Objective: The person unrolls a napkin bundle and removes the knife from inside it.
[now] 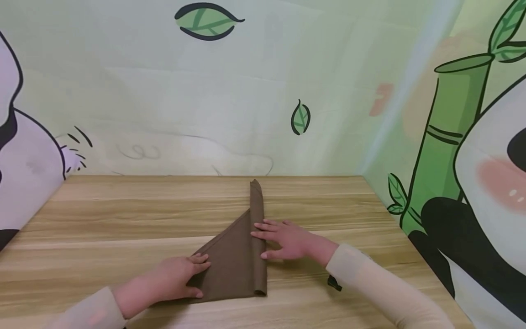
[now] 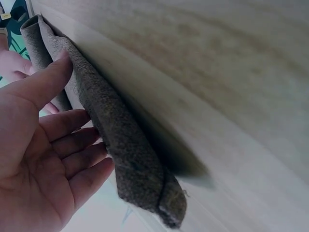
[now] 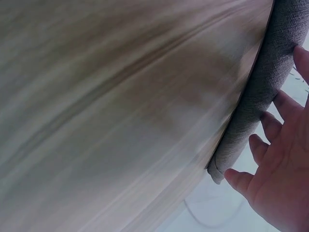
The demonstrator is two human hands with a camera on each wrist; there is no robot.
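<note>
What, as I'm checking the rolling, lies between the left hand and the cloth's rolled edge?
In the head view, unrolled brown cloth lies between the left hand and the rolled edge.

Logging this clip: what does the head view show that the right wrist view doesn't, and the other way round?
Only the head view: the left hand touching the cloth, the cloth's flat part, and the bamboo drawing.

Only the right wrist view: the palm side of the right hand; the head view shows its back.

Both: the right hand with its fingers on the roll along the cloth's edge, and the wooden table.
</note>
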